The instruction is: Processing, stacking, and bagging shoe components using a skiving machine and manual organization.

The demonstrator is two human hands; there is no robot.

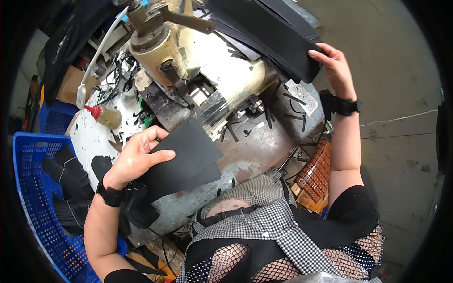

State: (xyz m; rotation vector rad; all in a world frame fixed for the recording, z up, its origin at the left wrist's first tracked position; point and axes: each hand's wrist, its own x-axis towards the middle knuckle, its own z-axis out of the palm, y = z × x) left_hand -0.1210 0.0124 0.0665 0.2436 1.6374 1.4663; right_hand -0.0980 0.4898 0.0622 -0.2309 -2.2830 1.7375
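Note:
My left hand (139,158) is closed on flat black sheet pieces (191,148), thumb on top. They overlap each other in front of the machine. Up at the right, my right hand (334,66) has its thumb and fingers around the near end of a long black strip (273,33), which lies on a pile of similar black pieces. Between the hands stands a cream-coloured machine (153,54) with a worn metal lever (188,21) on top. The fingertips of my left hand are partly hidden behind the sheets.
A blue perforated crate (23,174) with tied black bundles (71,172) stands at the left. A red-capped bottle (107,117) lies on the worn table (250,162). Thin black offcuts (295,99) are scattered about. A brown slatted seat cover (315,165) is at lower right.

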